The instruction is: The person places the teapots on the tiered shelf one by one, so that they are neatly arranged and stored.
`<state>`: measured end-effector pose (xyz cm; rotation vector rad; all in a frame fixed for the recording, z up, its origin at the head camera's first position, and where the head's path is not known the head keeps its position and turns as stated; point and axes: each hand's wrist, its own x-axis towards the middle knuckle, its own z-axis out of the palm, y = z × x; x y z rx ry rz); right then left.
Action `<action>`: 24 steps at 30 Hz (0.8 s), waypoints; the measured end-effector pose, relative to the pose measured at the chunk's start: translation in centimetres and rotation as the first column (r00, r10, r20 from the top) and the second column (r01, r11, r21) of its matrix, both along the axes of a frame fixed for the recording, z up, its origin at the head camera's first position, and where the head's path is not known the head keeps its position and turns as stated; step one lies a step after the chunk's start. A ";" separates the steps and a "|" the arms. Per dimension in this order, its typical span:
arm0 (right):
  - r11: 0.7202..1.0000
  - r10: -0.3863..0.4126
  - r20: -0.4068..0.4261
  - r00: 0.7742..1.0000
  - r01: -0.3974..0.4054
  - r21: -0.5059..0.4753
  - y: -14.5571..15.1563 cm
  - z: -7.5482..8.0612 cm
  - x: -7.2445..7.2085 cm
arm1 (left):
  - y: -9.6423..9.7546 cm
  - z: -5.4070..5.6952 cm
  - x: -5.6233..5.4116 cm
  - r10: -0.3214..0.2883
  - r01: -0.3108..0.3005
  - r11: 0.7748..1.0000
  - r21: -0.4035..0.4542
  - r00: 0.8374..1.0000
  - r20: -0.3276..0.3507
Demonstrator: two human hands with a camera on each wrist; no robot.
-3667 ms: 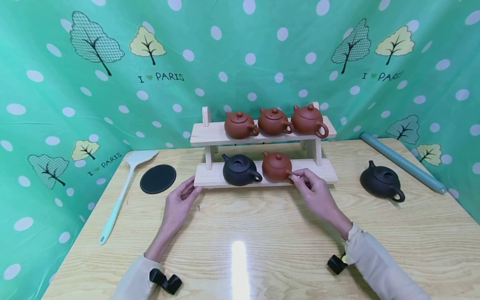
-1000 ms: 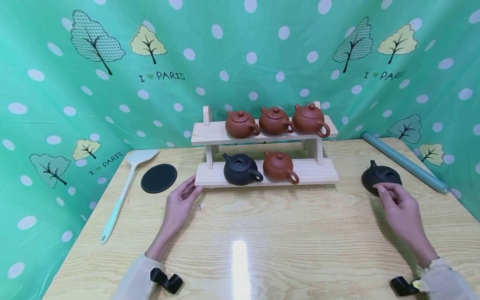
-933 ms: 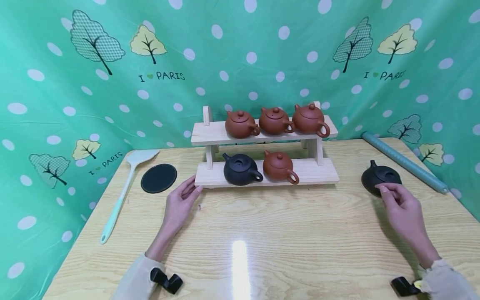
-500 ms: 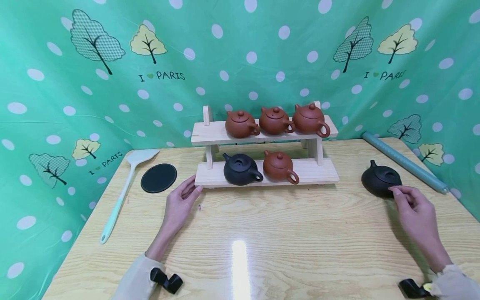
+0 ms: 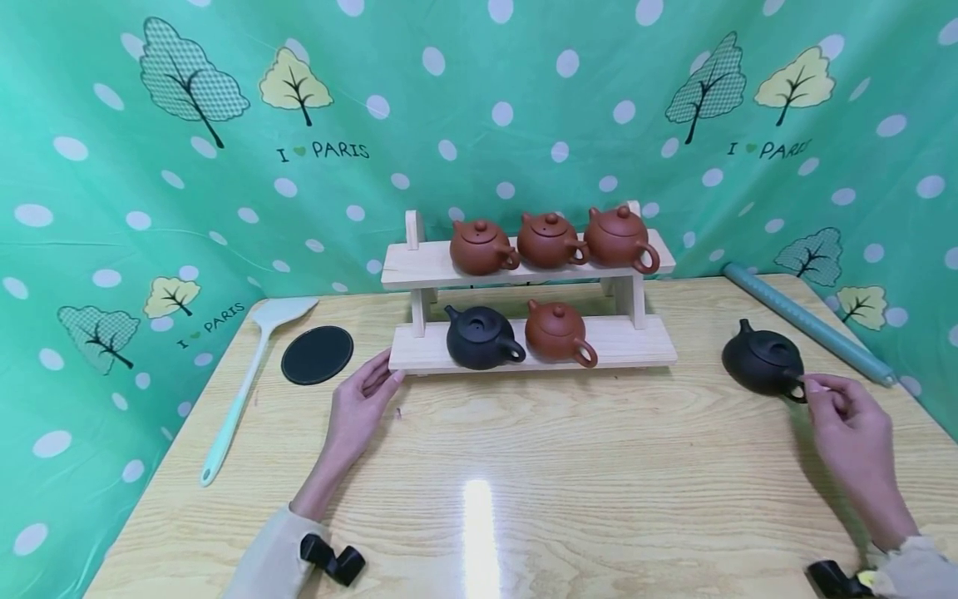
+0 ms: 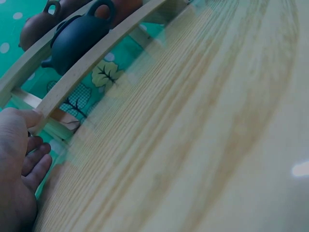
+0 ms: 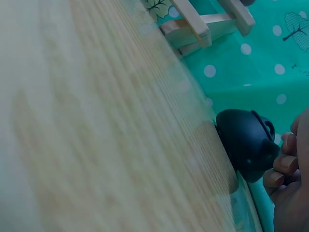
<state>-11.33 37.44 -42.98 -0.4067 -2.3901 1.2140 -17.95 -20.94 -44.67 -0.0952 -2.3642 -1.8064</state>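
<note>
At the left end of the two-tier wooden shelf point(image 5: 636, 343), my left hand point(image 5: 362, 412) grips the lower board, thumb in front as the left wrist view shows. On that board stand a black teapot point(image 5: 477, 337) and a reddish-brown teapot point(image 5: 552, 333). A second black teapot point(image 5: 759, 362) sits on the table to the right, its spout pointing away. My right hand point(image 5: 856, 428) pinches its handle with thumb and fingertips; in the right wrist view the curled fingers point(image 7: 288, 163) partly hide the handle.
Several brown teapots, one of them a teapot point(image 5: 479, 249) at the left, line the upper board. A pale turquoise spatula point(image 5: 243, 383) and a black round mat point(image 5: 318, 356) lie left. A rolled teal sheet point(image 5: 808, 324) lies along the right edge. Green patterned cloth point(image 5: 479, 100) hangs behind.
My right hand has left the brown teapot's handle and moved right, then slid from in front of the black teapot's body to its handle. The left hand has stayed put.
</note>
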 end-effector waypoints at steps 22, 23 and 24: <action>0.994 0.019 0.128 0.992 -0.033 0.102 1.1 -0.7 -0.2 | 0.1 0.1 -0.1 0.002 -0.002 1.000 -0.009 1.000 0.008; 0.992 0.021 0.131 0.991 -0.037 0.122 1.1 -0.7 -0.3 | 0.1 0.0 -0.1 0.002 -0.002 1.000 -0.008 1.000 0.007; 0.989 0.022 0.134 0.991 -0.041 0.140 1.1 -0.7 -0.3 | 0.1 0.0 -0.1 0.003 -0.003 1.000 -0.007 1.000 0.007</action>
